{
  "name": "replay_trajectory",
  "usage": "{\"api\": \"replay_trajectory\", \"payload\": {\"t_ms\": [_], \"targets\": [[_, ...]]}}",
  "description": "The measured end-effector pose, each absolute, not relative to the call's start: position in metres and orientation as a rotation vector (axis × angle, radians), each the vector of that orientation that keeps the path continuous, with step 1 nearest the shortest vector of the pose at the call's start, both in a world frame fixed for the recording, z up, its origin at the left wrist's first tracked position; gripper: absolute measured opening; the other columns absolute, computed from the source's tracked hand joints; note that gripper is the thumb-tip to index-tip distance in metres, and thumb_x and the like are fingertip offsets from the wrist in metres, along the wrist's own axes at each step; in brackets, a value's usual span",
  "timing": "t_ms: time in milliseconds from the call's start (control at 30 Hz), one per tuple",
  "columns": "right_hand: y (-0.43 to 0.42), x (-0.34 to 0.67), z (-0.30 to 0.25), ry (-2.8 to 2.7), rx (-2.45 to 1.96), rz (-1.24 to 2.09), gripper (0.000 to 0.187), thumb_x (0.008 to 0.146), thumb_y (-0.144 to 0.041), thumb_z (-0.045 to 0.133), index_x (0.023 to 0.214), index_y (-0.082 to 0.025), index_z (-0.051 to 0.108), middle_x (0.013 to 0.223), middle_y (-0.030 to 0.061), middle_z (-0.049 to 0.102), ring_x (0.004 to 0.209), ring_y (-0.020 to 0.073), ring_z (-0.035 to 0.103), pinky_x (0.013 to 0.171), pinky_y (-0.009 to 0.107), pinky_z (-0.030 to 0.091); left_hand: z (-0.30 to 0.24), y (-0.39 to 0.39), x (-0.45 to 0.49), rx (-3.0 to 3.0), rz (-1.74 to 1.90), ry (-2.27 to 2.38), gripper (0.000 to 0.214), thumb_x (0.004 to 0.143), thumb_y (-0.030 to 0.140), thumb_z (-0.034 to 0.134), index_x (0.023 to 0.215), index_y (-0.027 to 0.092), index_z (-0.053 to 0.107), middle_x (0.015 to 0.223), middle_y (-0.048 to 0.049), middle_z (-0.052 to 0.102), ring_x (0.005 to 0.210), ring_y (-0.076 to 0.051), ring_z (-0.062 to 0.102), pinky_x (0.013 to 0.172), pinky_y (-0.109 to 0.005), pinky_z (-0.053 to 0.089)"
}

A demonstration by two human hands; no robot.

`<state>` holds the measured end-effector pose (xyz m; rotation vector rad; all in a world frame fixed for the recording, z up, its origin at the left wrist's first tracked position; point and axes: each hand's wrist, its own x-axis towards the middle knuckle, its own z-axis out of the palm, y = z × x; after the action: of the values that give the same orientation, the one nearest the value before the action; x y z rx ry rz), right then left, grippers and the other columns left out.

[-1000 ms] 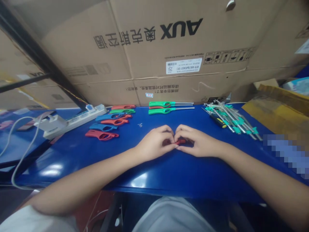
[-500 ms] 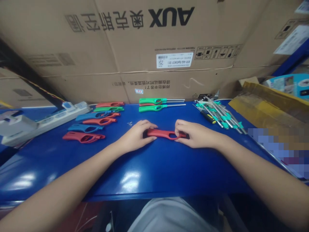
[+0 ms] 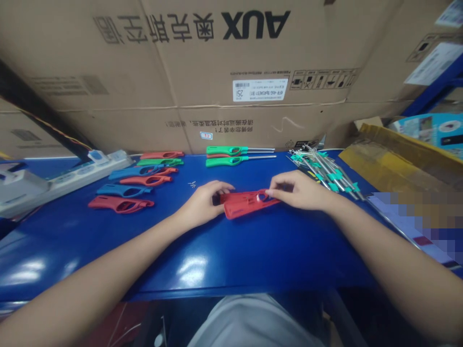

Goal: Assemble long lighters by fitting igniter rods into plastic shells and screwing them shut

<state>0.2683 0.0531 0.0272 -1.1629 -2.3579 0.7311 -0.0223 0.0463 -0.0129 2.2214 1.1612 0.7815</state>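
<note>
A red lighter handle shell (image 3: 241,207) lies split lengthwise just above the blue table, its two halves apart but close together. My left hand (image 3: 202,205) is closed around the left end, fingers on the rear half. My right hand (image 3: 302,190) pinches the right end near the trigger opening between thumb and fingertips. Which half each hand bears is partly hidden by the fingers. A few tiny metal pieces (image 3: 192,184) lie behind my left hand. Beyond my right hand is a pile of metal lighter tubes with green parts (image 3: 331,171).
Several red, blue and green handle shells (image 3: 121,204) lie in a column at left, beside a white power strip (image 3: 87,176). Long-tube lighters with green handles (image 3: 223,161) rest at the back. A cardboard box (image 3: 202,72) walls off the rear; a taped carton (image 3: 390,159) stands right.
The closed red handle shell has come apart into two halves, one tipped toward me. My right hand has shifted up and right, while my left hand stays at the left end.
</note>
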Motion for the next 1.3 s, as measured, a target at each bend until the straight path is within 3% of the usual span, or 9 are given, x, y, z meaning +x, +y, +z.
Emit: {"api": "replay_trajectory", "payload": {"t_ms": [133,267,400,500,700,967,1300], "targets": [[0.046,0.266,0.029,-2.752,-1.125,0.585,0.037,0.091,-0.038,0.059,0.06,-0.02,0.052,0.058,-0.0026,0.054,0.053,0.0113,0.043,0.055,0.027,0.029,-0.014,0.047,-0.022,2.227,0.805,1.16,0.037,0.081,0.036,0.076,0.114,0.02,0.07,0.105,-0.0072,0.071,0.094,-0.022,0.066,0.086,-0.038,0.055],[0.045,0.265,0.03,-2.846,-1.191,0.404,0.048,0.09,-0.05,0.064,0.058,-0.02,0.045,0.054,-0.0033,0.05,0.05,0.0112,0.039,0.053,0.028,0.024,-0.01,0.044,-0.021,2.268,0.808,1.137,0.038,0.082,0.041,0.077,0.113,0.02,0.071,0.108,-0.0074,0.07,0.099,-0.023,0.066,0.09,-0.038,0.054],[0.047,0.269,0.03,-2.737,-1.058,0.372,0.025,0.087,-0.044,0.071,0.085,-0.021,0.062,0.091,0.0017,0.066,0.074,0.0149,0.057,0.062,0.026,0.037,0.002,0.035,-0.019,2.426,0.761,1.083,0.024,0.09,0.037,0.067,0.107,0.021,0.072,0.108,-0.0068,0.07,0.103,-0.023,0.063,0.097,-0.041,0.049],[0.046,0.269,0.027,-2.694,-0.975,0.436,0.027,0.087,-0.034,0.072,0.11,-0.023,0.065,0.115,0.0037,0.066,0.096,0.0181,0.063,0.075,0.027,0.044,0.008,0.03,-0.019,2.578,0.585,0.997,0.029,0.087,0.037,0.07,0.112,0.022,0.071,0.111,-0.0062,0.069,0.106,-0.025,0.062,0.098,-0.043,0.045],[0.045,0.26,0.019,-2.742,-0.979,0.451,0.006,0.093,-0.025,0.063,0.095,-0.02,0.067,0.099,0.0022,0.068,0.081,0.0152,0.061,0.067,0.027,0.041,0.009,0.031,-0.022,2.649,0.467,0.95,0.032,0.085,0.023,0.065,0.116,0.022,0.068,0.116,-0.0048,0.067,0.109,-0.024,0.062,0.097,-0.041,0.044],[0.046,0.259,0.014,-2.725,-0.907,0.42,0.009,0.093,-0.028,0.065,0.093,-0.019,0.066,0.095,0.0022,0.067,0.076,0.0136,0.058,0.065,0.026,0.039,0.007,0.032,-0.019,2.594,0.543,0.88,0.032,0.083,0.009,0.057,0.111,0.018,0.069,0.106,-0.0066,0.068,0.099,-0.021,0.062,0.094,-0.037,0.05],[0.045,0.257,0.014,-2.727,-0.85,0.38,0.008,0.093,-0.025,0.063,0.092,-0.019,0.068,0.091,0.0015,0.068,0.075,0.0134,0.059,0.064,0.025,0.038,0.007,0.03,-0.018,2.6,0.517,0.906,0.037,0.079,0.01,0.058,0.114,0.017,0.068,0.107,-0.0072,0.066,0.101,-0.023,0.06,0.095,-0.039,0.05]]}}
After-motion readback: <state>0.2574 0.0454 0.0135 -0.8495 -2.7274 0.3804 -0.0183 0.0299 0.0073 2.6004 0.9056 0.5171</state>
